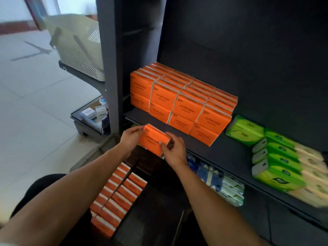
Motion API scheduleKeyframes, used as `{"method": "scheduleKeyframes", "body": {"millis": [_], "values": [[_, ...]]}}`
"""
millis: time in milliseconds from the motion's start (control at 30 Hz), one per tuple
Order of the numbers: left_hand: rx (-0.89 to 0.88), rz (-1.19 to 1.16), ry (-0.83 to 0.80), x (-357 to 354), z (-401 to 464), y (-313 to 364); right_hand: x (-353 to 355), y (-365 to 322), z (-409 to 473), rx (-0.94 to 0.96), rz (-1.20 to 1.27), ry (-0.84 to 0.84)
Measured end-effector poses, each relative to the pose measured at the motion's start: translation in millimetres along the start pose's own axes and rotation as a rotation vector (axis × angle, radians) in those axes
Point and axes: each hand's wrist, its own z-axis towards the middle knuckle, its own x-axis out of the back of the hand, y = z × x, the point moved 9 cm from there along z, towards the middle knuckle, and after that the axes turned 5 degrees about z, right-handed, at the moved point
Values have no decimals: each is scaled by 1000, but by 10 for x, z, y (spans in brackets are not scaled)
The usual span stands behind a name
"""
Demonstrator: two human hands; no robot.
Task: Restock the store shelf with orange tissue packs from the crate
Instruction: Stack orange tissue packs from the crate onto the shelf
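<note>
An orange tissue pack (154,139) hangs tilted before the shelf's (230,151) stacked orange packs (182,102).

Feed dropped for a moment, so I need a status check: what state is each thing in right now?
Left hand: grips held orange tissue pack.
Right hand: grips same pack.
Held orange tissue pack: off the shelf, tilted.
Stacked orange tissue packs on dark shelf: two layers, neat.
Dark crate: partly filled with orange packs.
Green tissue packs: shelved, right.

One orange plastic-wrapped tissue pack (154,141) in two hands, left hand (131,137) and right hand (173,148). Eight orange pack fronts (179,107) face out on the dark shelf (229,153), four columns, two high.
</note>
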Motion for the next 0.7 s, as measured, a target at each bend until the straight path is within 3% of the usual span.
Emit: {"method": "scheduleKeyframes", "body": {"millis": [333,567,700], "values": [[-318,-149,61,62,397,1377,428,-1380,855,478,-43,105],[-458,-23,29,-123,1037,2284,649,-1983,1783,557,-94,189],[-473,27,90,-225,1528,2636,676,-2155,2361,577,-178,216]]}}
